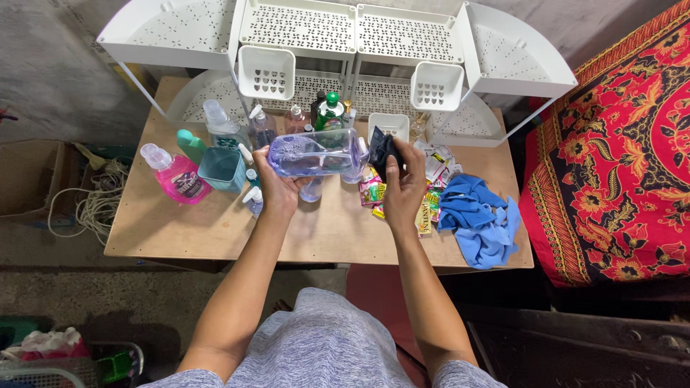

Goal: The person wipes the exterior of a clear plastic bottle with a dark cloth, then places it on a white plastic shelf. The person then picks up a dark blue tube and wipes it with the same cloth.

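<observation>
- While both hands work above the wooden table [180, 230], the items are listed here from the left edge to the right.
- Pink spray bottle [176, 176]: lies tilted on the table at the far left, just beside a teal cup [221, 168].
- Left hand [275, 188]: closed around the left end of the clear bottle [316, 152], thumb on top and fingers underneath.
- Clear bottle: held on its side above the table, well clear of the surface; it contains purple liquid with bubbles along the upper wall.
- Green bottle [330, 111]: stands upright behind the clear bottle, among other small bottles under the white rack [298, 29].
- Right hand [405, 188]: closed on a dark cloth [381, 152], pressed against the right end of the clear bottle (the cap is hidden by the cloth).
- Sachets [431, 201]: a loose pile on the table, directly beneath the right hand.
- Blue cloth [478, 215]: crumpled on the table near the right edge, touching the sachets.
</observation>
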